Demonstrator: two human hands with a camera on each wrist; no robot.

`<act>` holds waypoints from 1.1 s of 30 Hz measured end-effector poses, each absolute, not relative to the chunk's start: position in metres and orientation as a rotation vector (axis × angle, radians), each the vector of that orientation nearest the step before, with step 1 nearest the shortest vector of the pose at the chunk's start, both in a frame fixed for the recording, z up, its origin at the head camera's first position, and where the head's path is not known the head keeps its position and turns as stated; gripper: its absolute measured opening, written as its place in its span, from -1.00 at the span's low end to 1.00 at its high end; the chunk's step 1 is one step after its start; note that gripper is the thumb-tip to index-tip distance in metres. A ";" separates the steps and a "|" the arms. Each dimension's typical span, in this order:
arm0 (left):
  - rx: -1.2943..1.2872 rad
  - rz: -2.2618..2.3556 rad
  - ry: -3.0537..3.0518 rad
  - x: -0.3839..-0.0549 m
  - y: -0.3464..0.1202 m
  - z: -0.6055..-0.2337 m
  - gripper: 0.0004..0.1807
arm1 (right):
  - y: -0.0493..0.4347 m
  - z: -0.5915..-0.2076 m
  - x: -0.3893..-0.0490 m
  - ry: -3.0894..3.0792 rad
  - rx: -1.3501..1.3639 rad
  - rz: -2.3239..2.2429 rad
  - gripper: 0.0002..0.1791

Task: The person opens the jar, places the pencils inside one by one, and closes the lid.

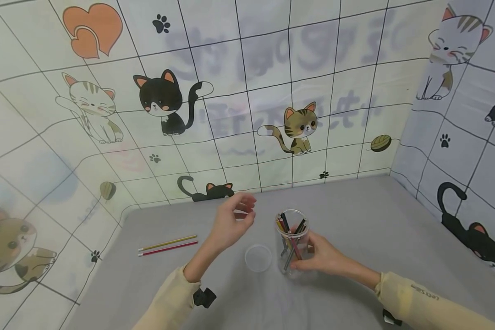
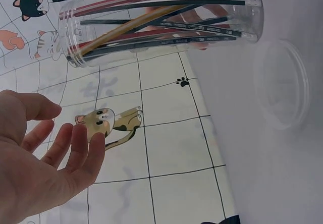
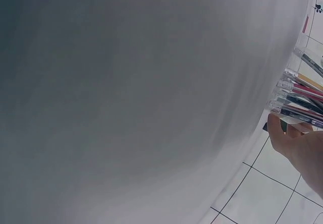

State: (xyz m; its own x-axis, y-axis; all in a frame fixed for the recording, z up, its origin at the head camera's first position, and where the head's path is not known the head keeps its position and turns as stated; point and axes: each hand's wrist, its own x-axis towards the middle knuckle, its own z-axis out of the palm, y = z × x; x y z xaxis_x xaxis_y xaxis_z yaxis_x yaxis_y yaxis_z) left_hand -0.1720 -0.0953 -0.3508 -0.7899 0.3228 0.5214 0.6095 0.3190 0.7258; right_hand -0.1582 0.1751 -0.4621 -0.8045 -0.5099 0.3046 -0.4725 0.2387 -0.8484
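Observation:
A clear plastic jar (image 1: pixel 283 247) stands upright on the grey table, holding several pencils (image 2: pixel 166 24) in black, red and yellow. My right hand (image 1: pixel 327 259) grips the jar's right side low down, thumb in front. Raised left of the jar, my left hand (image 1: pixel 233 220) has loosely bent fingers with nothing between them; the left wrist view shows this hand (image 2: pixel 50 153) apart from the jar. Beside the jar's base lies a round clear lid (image 1: pixel 258 258). In the right wrist view, the right hand (image 3: pixel 298 143) shows only at the edge, by the pencils.
On the table's left part lie a yellow pencil (image 1: pixel 169 242) and a red pencil (image 1: pixel 169 248), side by side. A cat-printed cloth wall (image 1: pixel 239 160) rises behind the grey table (image 1: pixel 354 211) and along both sides.

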 end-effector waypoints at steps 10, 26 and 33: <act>-0.746 -1.531 -2.302 -0.173 -0.124 -0.371 -0.65 | 0.175 -0.465 -0.159 2.449 -0.967 -1.657 -0.17; -0.565 -1.560 -2.326 -0.181 -0.190 -0.414 -0.58 | 0.176 -0.465 -0.159 2.464 -0.947 -1.660 -0.18; -0.433 -1.514 -2.377 -0.184 -0.206 -0.427 -0.58 | 0.176 -0.467 -0.160 2.462 -0.967 -1.653 -0.20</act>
